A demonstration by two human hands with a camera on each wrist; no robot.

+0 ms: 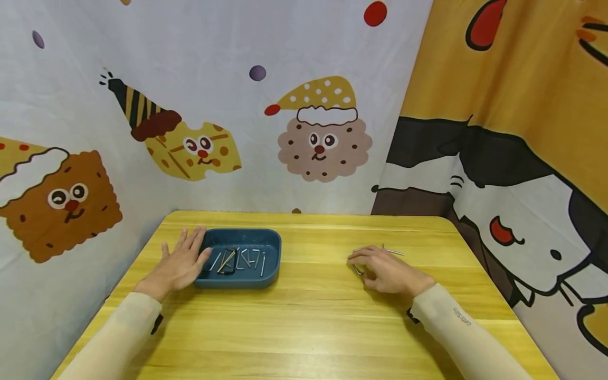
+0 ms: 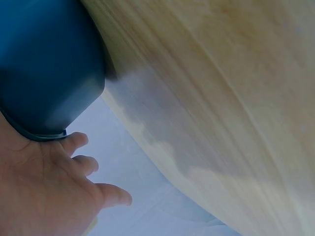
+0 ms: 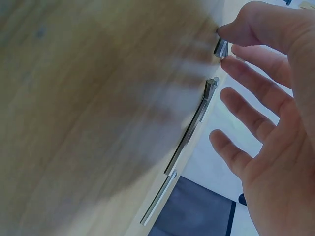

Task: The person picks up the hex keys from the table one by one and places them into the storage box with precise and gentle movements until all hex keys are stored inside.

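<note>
A blue tray (image 1: 237, 285) stands left of centre, with several metal L-shaped hex keys (image 1: 257, 258) lying inside. Against its left side rests my left hand (image 1: 178, 266), fingers spread and straight, the thumb over the rim. In the left wrist view the palm meets the tray's wall (image 2: 54, 73). My right hand (image 1: 387, 270) is low over the table at the right. Its thumb and fingertips are around the end of one hex key (image 3: 221, 47), with a gap still visible between them. Other hex keys (image 3: 189, 132) lie beside that hand on the tabletop.
The yellow wood-grain table (image 1: 304, 327) has rounded far corners. Behind it hangs a white curtain (image 1: 209, 47) with cartoon prints, and a yellow printed curtain (image 1: 442, 68) hangs at the right. A black piece (image 1: 228, 272) and a brass-coloured one (image 1: 225, 262) also lie in the tray.
</note>
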